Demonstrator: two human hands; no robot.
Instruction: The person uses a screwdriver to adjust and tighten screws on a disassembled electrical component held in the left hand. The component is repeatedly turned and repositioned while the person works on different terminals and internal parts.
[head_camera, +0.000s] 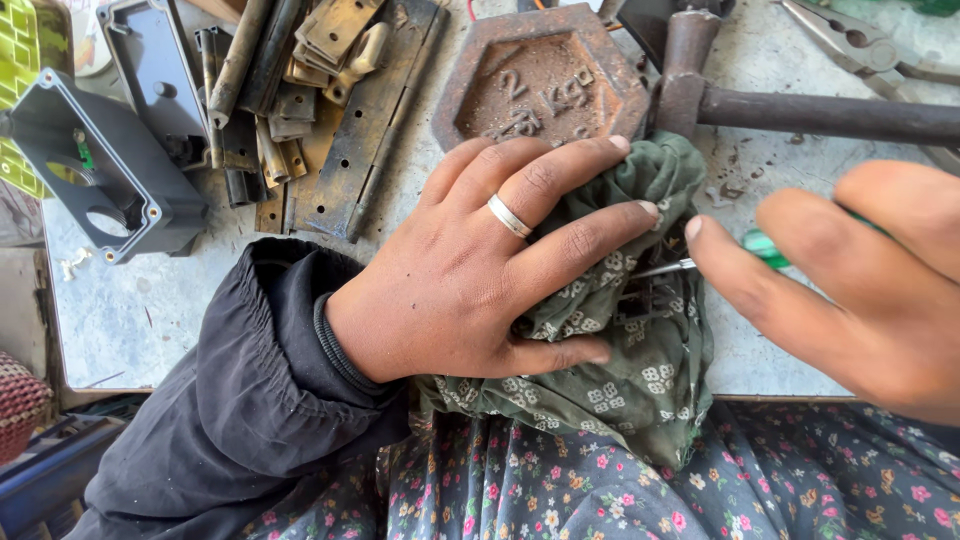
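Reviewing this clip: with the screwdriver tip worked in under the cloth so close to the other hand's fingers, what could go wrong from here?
1. The right hand drives the green-handled screwdriver toward the left hand; a slip could jab its fingertips.
2. The green cloth hides the part being worked, so the tip may miss or snag the fabric.
3. The bundle sits at the table edge, partly overhanging the lap; it might slide off.

- The left hand (470, 275) wore a plain silver ring (509, 216).
- The left sleeve (250, 400) was black, with a ribbed cuff.
- The right hand (860, 290) was bare.
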